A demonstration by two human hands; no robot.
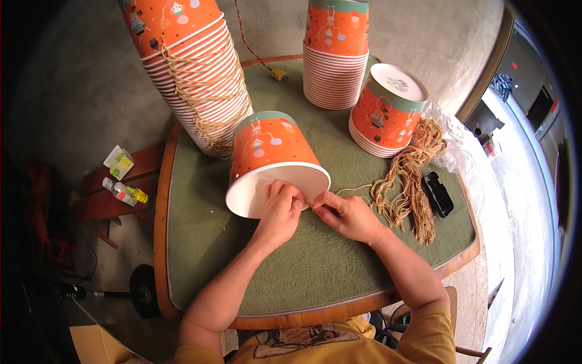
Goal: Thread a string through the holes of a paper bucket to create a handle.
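An orange paper bucket (257,145) with a green base band lies tilted on the table, its white mouth facing me. My left hand (280,212) is at the mouth's lower edge, fingers bent inside and thumb and forefinger pinched together. Touching the rim just beside it, my right hand (345,213) is closed in a pinch. A thin tan string (357,187) runs from the right hand toward a loose bundle of tan strings (407,182). Both pinches seem to meet on the string at the rim; the fingertips partly hide it.
A tall stack of nested buckets (203,85) with strings hanging on it stands at the left. Another stack (333,67) and a shorter upturned one (388,115) are farther back. A black case (438,194), a yellow plug (279,74) and a plastic bag (451,145) are nearby.
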